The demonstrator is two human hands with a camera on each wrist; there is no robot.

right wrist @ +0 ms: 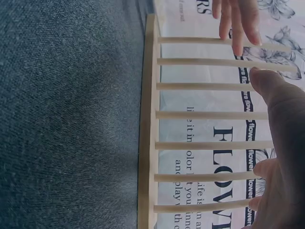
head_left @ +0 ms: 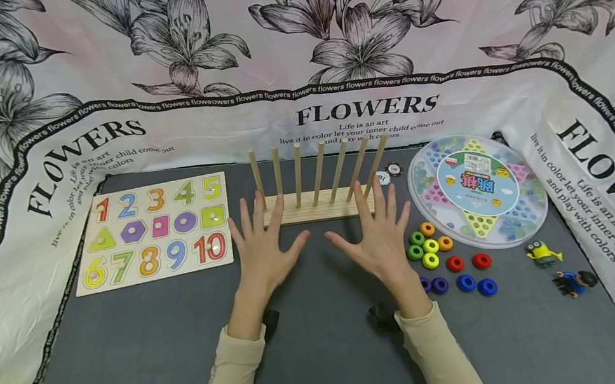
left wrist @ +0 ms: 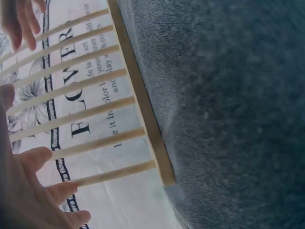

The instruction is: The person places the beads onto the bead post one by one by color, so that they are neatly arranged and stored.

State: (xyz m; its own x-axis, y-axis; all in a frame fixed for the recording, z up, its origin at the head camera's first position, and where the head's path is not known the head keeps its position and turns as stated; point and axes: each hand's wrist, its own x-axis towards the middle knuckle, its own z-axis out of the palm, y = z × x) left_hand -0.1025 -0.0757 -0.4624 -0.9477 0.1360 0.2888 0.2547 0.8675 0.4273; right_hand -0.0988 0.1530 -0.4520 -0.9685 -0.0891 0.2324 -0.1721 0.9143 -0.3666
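Note:
A wooden stand (head_left: pixel 318 213) with a row of several upright pegs (head_left: pixel 298 177) stands at the middle of the table. My left hand (head_left: pixel 265 258), palm down with fingers spread, is at the stand's left end. Spread in the same way, my right hand (head_left: pixel 379 247) is at its right end. Neither hand holds anything. In both wrist views the fingers are up beside the pegs, above the stand's base (left wrist: pixel 138 95); whether they touch the pegs I cannot tell. Coloured rings lie right of my right hand, among them a yellow ring (head_left: pixel 430 261) and a red ring (head_left: pixel 455 263).
A number and shape puzzle board (head_left: pixel 159 232) lies on the left. At the right is a round clear-lidded game box (head_left: pixel 525 210). A yellow-green frog figure (head_left: pixel 543 254) and a small dark-haired figure (head_left: pixel 574 282) lie near the right edge. Two round chips (head_left: pixel 394 170) sit behind the stand.

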